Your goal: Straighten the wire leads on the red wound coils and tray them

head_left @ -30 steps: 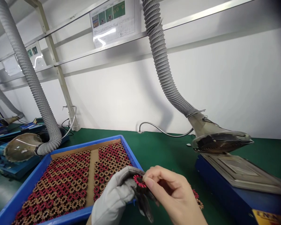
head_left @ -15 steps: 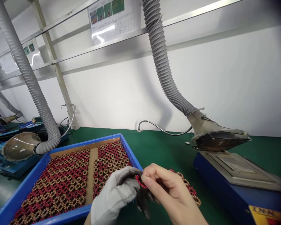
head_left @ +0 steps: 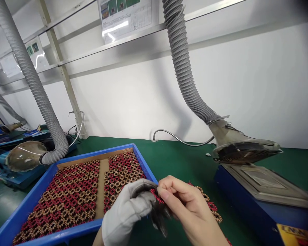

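Observation:
My left hand (head_left: pixel 129 210) wears a white glove with blackened fingertips and is closed on a small ring-shaped coil (head_left: pixel 157 197) wound with red wire. My right hand (head_left: pixel 188 208) is bare; its thumb and forefinger pinch at the same coil from the right. Much of the coil is hidden by the fingers. The loose dark tips of the glove (head_left: pixel 159 222) hang down below it. Behind my right hand, several red and copper-coloured coils (head_left: pixel 212 205) lie on the green table (head_left: pixel 174 159), partly covered by the hand.
A blue tray (head_left: pixel 146 164) at the left holds many rows of red and copper coils, split by a cardboard strip (head_left: pixel 100 191). To the right stands a blue machine with a metal top plate (head_left: pixel 264 182), under a fume hood (head_left: pixel 246 148) on a grey hose (head_left: pixel 186 68).
The whole view has shifted slightly. Both hands stay together at the coil, with only small movements of the fingers.

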`<state>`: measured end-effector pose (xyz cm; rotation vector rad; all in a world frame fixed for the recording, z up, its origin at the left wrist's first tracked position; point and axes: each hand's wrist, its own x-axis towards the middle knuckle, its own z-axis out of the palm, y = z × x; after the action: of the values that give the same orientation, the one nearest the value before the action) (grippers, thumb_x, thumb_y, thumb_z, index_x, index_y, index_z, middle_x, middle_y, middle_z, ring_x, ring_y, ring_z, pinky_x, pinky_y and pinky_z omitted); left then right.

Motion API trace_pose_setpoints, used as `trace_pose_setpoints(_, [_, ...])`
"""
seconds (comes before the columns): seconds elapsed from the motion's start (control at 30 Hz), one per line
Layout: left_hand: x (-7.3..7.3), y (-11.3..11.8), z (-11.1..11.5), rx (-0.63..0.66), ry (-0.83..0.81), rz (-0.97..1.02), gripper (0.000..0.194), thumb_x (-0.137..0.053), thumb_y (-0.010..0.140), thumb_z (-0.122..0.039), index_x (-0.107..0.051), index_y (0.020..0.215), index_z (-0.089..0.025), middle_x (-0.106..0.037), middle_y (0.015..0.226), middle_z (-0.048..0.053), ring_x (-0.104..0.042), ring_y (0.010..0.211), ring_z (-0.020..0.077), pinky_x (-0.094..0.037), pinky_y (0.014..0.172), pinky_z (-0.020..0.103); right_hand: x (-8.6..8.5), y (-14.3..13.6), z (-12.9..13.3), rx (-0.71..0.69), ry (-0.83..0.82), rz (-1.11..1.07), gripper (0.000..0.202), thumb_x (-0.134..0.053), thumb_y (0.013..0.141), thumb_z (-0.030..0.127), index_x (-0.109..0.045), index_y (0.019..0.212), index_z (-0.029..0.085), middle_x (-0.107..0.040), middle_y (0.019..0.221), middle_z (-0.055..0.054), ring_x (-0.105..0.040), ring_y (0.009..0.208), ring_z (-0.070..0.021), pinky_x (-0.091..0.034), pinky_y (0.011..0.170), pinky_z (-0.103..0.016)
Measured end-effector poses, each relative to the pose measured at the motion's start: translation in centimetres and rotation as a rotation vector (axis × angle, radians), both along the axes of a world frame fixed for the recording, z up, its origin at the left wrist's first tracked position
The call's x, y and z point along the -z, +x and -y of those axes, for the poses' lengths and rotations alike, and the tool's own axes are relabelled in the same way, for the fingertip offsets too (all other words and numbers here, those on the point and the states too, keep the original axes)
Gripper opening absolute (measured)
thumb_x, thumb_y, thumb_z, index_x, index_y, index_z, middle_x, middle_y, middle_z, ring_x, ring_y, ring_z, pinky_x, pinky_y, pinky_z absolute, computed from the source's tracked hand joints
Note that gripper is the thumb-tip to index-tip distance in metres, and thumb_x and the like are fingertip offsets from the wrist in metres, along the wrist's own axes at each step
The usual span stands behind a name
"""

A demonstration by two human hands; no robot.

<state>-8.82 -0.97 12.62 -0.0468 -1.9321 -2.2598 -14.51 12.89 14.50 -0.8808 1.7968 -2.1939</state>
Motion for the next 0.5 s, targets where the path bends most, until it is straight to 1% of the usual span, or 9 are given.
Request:
trace_pose_setpoints(0.13, [0.1, -0.2, 0.1, -0.027, 0.026, -0.012, 0.026, -0.067, 0.078, -0.039, -0.067, 0.103, -0.03, -0.068, 0.103, -0.002, -0.058, 0.1, 0.0182, -0.044, 0.092, 0.028, -0.4, 0.1, 0.0, 0.012, -0.006, 0.023, 0.042, -0.057, 0.08, 0.052, -0.048, 0.059, 0.018, -0.037, 0.055, 0.005, -0.028, 0.05, -0.0086, -0.027, 0.048, -0.024])
trace_pose_setpoints(0.23, [-0.2, -0.1, 0.2, 0.009, 0.05, -0.04, 0.028, -0.068, 0.076, -0.043, -0.069, 0.1, -0.028, -0.068, 0.098, -0.001, -0.058, 0.097, 0.0178, -0.044, 0.091, 0.027, -0.5, 0.1, -0.2, -0.033, -0.009, 0.064, 0.041, -0.061, 0.078, 0.053, -0.052, 0.062, 0.017, -0.037, 0.053, 0.006, -0.029, 0.048, -0.0076, -0.026, 0.047, -0.024])
trace_pose_setpoints(0.3, [-0.5, -0.1, 0.1, 0.034, 0.074, -0.046, 0.03, -0.069, 0.074, -0.044, -0.07, 0.099, -0.027, -0.068, 0.098, 0.0, -0.058, 0.097, 0.0178, -0.044, 0.089, 0.026, -0.4, 0.0, -0.4, -0.057, -0.001, 0.061, 0.039, -0.061, 0.078, 0.052, -0.055, 0.064, 0.016, -0.039, 0.051, 0.006, -0.031, 0.046, -0.007, -0.024, 0.047, -0.023])
trace_pose_setpoints(0.43, [-0.9, -0.1, -0.1, 0.09, 0.123, -0.058, 0.029, -0.07, 0.074, -0.043, -0.07, 0.098, -0.028, -0.068, 0.097, 0.0, -0.059, 0.095, 0.0166, -0.045, 0.087, 0.025, 0.1, -0.3, -0.6, -0.061, 0.009, 0.054, 0.039, -0.058, 0.082, 0.05, -0.051, 0.063, 0.016, -0.04, 0.049, 0.006, -0.034, 0.044, -0.0065, -0.023, 0.046, -0.023])
trace_pose_setpoints(0.5, [-0.9, -0.2, -0.1, 0.088, 0.129, -0.06, 0.026, -0.069, 0.075, -0.041, -0.07, 0.097, -0.027, -0.068, 0.096, 0.0, -0.059, 0.093, 0.016, -0.045, 0.086, 0.024, 0.3, -0.5, -0.5, -0.09, -0.003, 0.04, 0.039, -0.057, 0.083, 0.05, -0.05, 0.063, 0.016, -0.04, 0.051, 0.006, -0.033, 0.045, -0.0065, -0.023, 0.046, -0.022])
